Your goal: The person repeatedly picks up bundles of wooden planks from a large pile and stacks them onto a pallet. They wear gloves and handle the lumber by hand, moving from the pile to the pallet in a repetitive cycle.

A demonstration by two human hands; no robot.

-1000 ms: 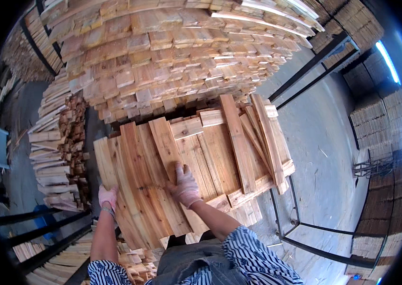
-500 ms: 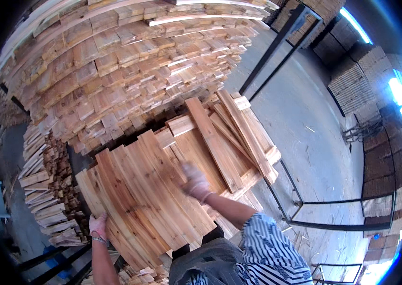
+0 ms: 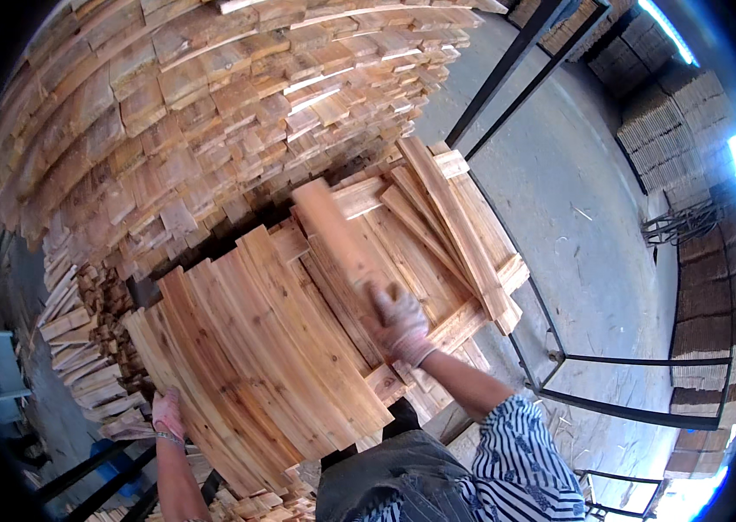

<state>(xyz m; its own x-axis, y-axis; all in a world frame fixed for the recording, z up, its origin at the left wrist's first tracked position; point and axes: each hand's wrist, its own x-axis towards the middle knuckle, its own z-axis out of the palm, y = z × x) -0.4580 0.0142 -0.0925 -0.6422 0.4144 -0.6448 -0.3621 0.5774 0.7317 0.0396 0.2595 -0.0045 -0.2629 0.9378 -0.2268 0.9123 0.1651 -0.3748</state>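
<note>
My right hand [image 3: 401,324], in a pale work glove, is closed on the near part of a wooden board [image 3: 333,228]. That board slants away to the far left and is blurred by motion. Left of it lies a row of boards [image 3: 246,348] set edge to edge, like a broad panel, with uneven ends. My left hand [image 3: 169,414], also gloved, grips the outer left edge of this row; its fingers are partly hidden. Several loose boards [image 3: 463,235] lie crosswise on the right side of the same stack.
A high stack of lumber [image 3: 168,113] rises just beyond the boards. Short wood pieces [image 3: 81,348] are piled at the left. Dark metal frames [image 3: 629,361] stand at the right, with a grey floor [image 3: 576,226] and bundled stacks [image 3: 676,130] farther off.
My right hand has moved from the row of boards to the loose board and closed on it. That board has shifted left. My left hand stays at the row's edge.
</note>
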